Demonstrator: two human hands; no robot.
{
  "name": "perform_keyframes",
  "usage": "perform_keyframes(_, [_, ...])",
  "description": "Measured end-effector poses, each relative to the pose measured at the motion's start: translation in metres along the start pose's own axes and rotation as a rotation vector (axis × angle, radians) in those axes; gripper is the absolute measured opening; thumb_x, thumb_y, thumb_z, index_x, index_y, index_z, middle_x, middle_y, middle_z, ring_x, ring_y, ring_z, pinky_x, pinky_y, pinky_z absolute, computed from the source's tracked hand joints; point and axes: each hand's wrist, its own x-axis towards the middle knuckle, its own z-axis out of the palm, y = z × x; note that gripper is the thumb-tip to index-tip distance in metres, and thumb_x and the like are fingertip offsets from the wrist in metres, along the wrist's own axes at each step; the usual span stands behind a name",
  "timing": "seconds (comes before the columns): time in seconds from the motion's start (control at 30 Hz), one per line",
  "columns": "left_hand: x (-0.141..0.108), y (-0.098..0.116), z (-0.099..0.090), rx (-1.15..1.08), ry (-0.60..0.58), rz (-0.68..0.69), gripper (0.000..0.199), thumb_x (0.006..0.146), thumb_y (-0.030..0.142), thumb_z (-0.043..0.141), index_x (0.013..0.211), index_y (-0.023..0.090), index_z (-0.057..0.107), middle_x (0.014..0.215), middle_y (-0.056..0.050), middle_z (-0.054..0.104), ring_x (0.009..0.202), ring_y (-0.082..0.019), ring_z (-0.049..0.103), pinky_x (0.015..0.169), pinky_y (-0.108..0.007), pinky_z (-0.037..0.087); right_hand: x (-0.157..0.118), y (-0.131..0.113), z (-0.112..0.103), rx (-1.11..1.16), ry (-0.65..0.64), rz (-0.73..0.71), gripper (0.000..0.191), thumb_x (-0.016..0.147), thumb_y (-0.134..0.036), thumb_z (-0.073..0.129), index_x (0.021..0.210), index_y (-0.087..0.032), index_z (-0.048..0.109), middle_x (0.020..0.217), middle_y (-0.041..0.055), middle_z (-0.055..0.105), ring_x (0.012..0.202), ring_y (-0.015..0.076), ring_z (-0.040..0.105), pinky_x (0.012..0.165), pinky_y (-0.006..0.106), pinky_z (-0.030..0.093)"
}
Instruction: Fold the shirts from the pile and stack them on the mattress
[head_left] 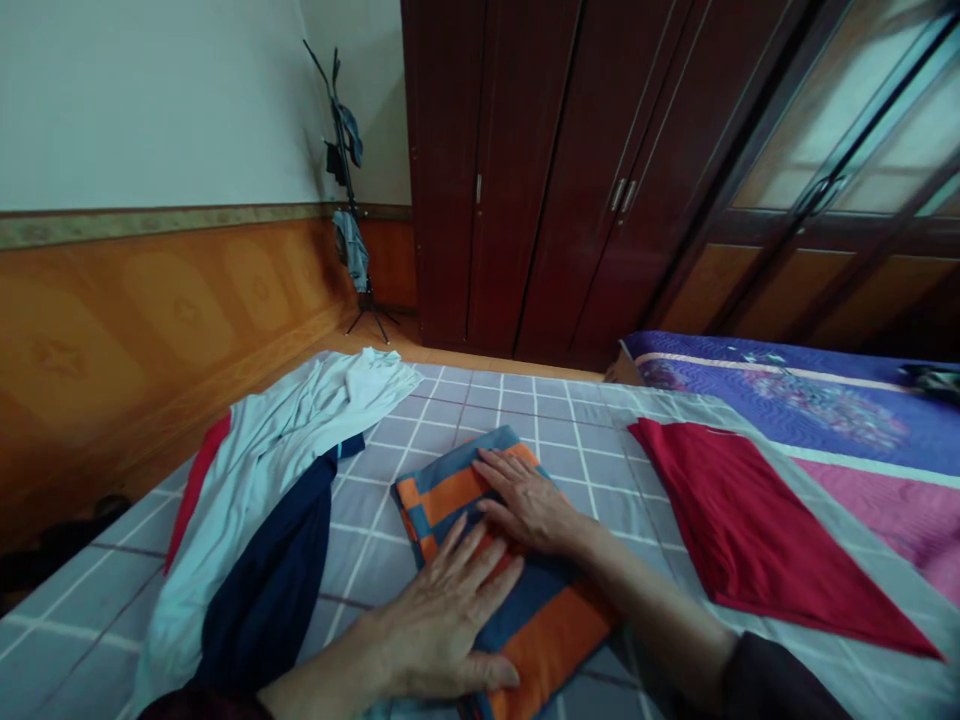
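A folded orange and blue-grey striped piece of cloth (555, 645), perhaps a garment, lies in front of me on the checked bed sheet (600, 440). My left hand (442, 620) rests palm down on its near left part, fingers spread. Farther up the cloth, my right hand (529, 500) is also laid flat, its fingers stretched toward the upper left. The fingertips of the left hand come close to the right hand. Neither hand grips anything. Part of the cloth is hidden under both hands and the right forearm.
Left of the cloth lie a pale garment (300, 420), a navy garment (270, 570) and a red piece (199, 480). A folded red garment (757, 520) lies at the right. Beyond are a purple-covered bed (750, 370), a dark red wardrobe (525, 180) and a coat stand (349, 180).
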Motion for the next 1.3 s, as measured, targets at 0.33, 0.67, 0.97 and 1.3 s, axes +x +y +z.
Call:
perform_keyframes(0.33, [0.0, -0.005, 0.005, -0.028, -0.07, -0.027, 0.1, 0.073, 0.069, 0.055, 0.148, 0.029, 0.003, 0.154, -0.007, -0.01, 0.139, -0.038, -0.013, 0.11, -0.063, 0.003, -0.077, 0.022, -0.004, -0.088, 0.03, 0.201, 0.054, 0.095, -0.044, 0.039, 0.143, -0.021, 0.034, 0.147, 0.0132, 0.035, 0.136, 0.0272, 0.031, 0.107, 0.051, 0.03])
perform_keyframes(0.67, [0.007, 0.014, -0.026, 0.079, -0.088, 0.044, 0.089, 0.079, 0.069, 0.048, 0.148, 0.025, 0.014, 0.155, -0.007, 0.007, 0.142, -0.03, 0.001, 0.114, -0.053, 0.009, -0.144, -0.016, 0.001, -0.064, 0.106, 0.319, 0.051, 0.092, -0.038, 0.046, 0.138, -0.017, 0.043, 0.146, 0.0176, 0.035, 0.135, 0.0317, 0.031, 0.105, 0.054, 0.032])
perform_keyframes(0.97, [0.11, -0.007, -0.037, 0.121, 0.055, 0.152, 0.048, 0.097, 0.039, 0.032, 0.14, 0.019, 0.038, 0.147, -0.005, 0.036, 0.138, -0.023, 0.026, 0.115, -0.039, 0.017, -0.163, -0.045, 0.009, -0.017, 0.12, 0.199, 0.054, 0.092, -0.037, 0.045, 0.14, -0.013, 0.04, 0.144, 0.0168, 0.038, 0.134, 0.0327, 0.032, 0.108, 0.056, 0.029])
perform_keyframes(1.3, [0.174, -0.017, -0.018, 0.282, 0.119, -0.123, 0.061, 0.094, 0.051, 0.032, 0.146, 0.021, 0.025, 0.154, -0.011, 0.019, 0.142, -0.031, 0.008, 0.112, -0.057, 0.006, -0.164, -0.052, -0.003, 0.098, 0.153, 0.203, 0.032, 0.089, -0.029, 0.047, 0.117, -0.018, 0.058, 0.126, 0.0105, 0.057, 0.116, 0.0263, 0.051, 0.107, 0.045, 0.032])
